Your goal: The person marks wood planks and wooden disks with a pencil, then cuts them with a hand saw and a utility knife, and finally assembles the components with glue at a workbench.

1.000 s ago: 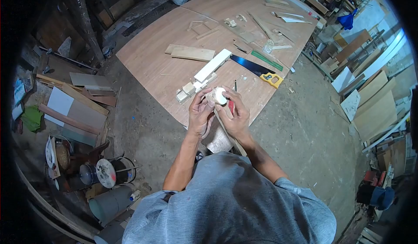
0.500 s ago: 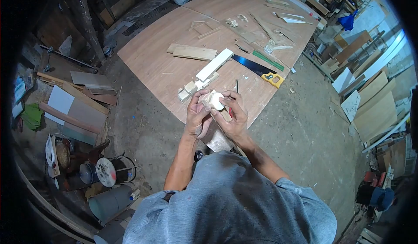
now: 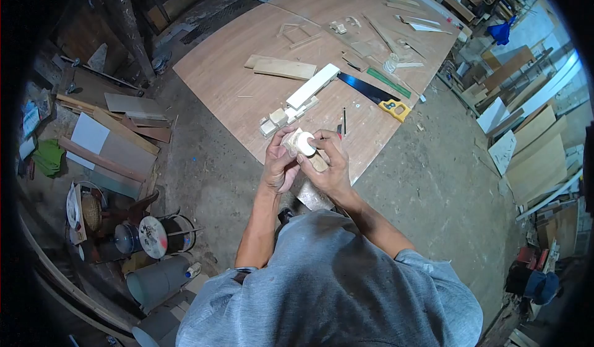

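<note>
Close in front of my chest, at the table's near corner, both hands meet around small work. My left hand (image 3: 278, 167) is closed on a pale wooden piece (image 3: 288, 143), its fingers partly covering the shape. My right hand (image 3: 333, 166) grips a white round disc (image 3: 305, 143), which lies against that piece, thumb and fingers at its edge. A small wooden block (image 3: 318, 162) shows under the right fingers. Just beyond the hands, small wood blocks (image 3: 276, 121) stand beside a white strip (image 3: 314, 87). A pencil (image 3: 344, 121) lies to the right.
On the plywood table (image 3: 213, 78) are a handsaw (image 3: 365, 89) with a yellow handle, pale planks (image 3: 284, 68), a green strip (image 3: 388, 82) and wood scraps. Boards (image 3: 538, 143) lean at the right wall. A cable reel (image 3: 153, 237) and a grey cylinder (image 3: 158, 280) stand at left.
The view has shifted slightly, so the table and its contents appear a little lower and further right. Both hands keep their hold, with the white disc turned slightly.
</note>
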A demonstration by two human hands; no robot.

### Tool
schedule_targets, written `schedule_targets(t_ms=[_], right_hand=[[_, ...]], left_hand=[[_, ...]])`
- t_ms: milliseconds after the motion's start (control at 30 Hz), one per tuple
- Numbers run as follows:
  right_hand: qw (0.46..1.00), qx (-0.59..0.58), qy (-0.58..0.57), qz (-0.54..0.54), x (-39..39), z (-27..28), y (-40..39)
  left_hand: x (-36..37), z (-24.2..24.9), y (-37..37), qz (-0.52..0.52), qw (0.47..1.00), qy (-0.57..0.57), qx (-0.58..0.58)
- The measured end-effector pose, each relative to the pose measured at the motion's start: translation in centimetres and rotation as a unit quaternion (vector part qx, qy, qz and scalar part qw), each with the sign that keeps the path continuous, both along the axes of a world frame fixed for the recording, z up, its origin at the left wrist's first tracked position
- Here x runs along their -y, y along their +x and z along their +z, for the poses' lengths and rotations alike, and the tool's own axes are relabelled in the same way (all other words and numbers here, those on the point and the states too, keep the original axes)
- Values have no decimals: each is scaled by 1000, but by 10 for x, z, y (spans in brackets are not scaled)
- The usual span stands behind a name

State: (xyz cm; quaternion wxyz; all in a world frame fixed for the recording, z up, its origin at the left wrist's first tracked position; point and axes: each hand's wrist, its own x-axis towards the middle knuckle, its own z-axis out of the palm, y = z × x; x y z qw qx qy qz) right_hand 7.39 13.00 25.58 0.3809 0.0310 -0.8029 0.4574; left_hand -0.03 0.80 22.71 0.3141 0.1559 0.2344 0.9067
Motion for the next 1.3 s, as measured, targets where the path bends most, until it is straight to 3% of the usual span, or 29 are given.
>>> schedule_targets(t_ms=[133,667,1300], right_hand=[[1000,-5,-1,14,3,-6,0],[999,-17,-7,27,13,-10,-1],[999,10,-23,19,11,-9,-4]], left_hand=[[6,-8,-1,13,999,-37,-16],[13,-19,-5,12,1000,-5,-3],[5,-2,-3,8,1000,0,-11]])
